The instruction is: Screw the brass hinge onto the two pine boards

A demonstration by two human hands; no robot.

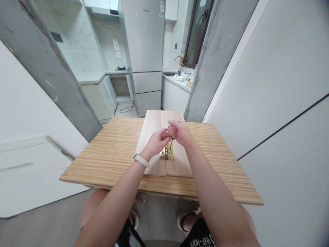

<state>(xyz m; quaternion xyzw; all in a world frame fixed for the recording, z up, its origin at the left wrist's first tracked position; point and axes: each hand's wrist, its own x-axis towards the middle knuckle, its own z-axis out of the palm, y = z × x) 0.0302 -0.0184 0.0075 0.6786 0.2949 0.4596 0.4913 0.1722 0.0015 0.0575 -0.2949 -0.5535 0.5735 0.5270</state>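
1. Far left: concrete pillar [48,68], bare grey, rough, scuffed, leaning across the view.
2. Table [110,151]: flat top of striped tan wood-grain laminate, straight edges, matte.
3. White strap [141,160], smooth, on the left wrist.
4. Behind, mid-left: tall pale fridge [145,44], glossy. Small brand mark and a sticker near the top, too small to read.
5. Left hand [156,140]: fingers curled, tips drawn in against the right hand. Cannot tell whether touching the tool.
6. Two pale boards [154,123], smooth light wood, laid side by side at the table's middle, long seam between them.
7. Brass hinge [166,154]: shiny, rectangular, flat across the seam, just below both hands.
8. Thin tool [172,140]: dark slender shaft, pointing down at the hinge.
9. Right hand [181,132]: closed in a fist round the tool's top.
10. Chrome tap [179,63], curved, on a white counter.
11. Second grey pillar [213,58], then smooth white wall panel [282,85] with a thin dark joint line.
12. Bottom edge: white lettering on dark cloth, not fully legible.
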